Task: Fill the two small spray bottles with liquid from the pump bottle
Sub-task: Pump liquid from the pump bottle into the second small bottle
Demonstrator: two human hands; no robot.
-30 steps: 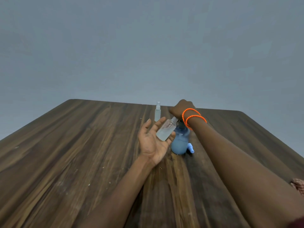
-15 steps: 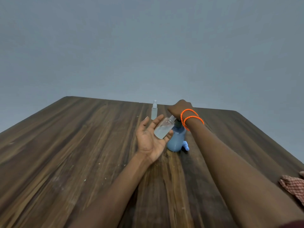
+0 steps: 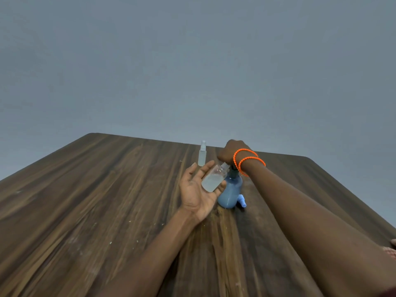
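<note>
My left hand [image 3: 196, 189] is palm up and holds a small clear spray bottle [image 3: 214, 179] without its cap. The bottle is tilted, its open neck up against the spout of the blue pump bottle [image 3: 230, 194], and pale liquid fills its lower part. My right hand [image 3: 229, 151], with orange bead bracelets at the wrist, is curled over the pump head and hides it. The pump bottle stands on the wooden table [image 3: 107, 189]. A second small spray bottle [image 3: 202, 154], capped, stands upright just behind my left hand.
A small blue spray cap [image 3: 242, 201] lies on the table against the right side of the pump bottle's base. A bit of patterned cloth [image 3: 391, 251] shows at the right edge. A plain grey wall lies beyond the table's far edge.
Both hands keep their hold and place at the pump bottle. Only my view has shifted a little, so the cloth at the right sits lower.
</note>
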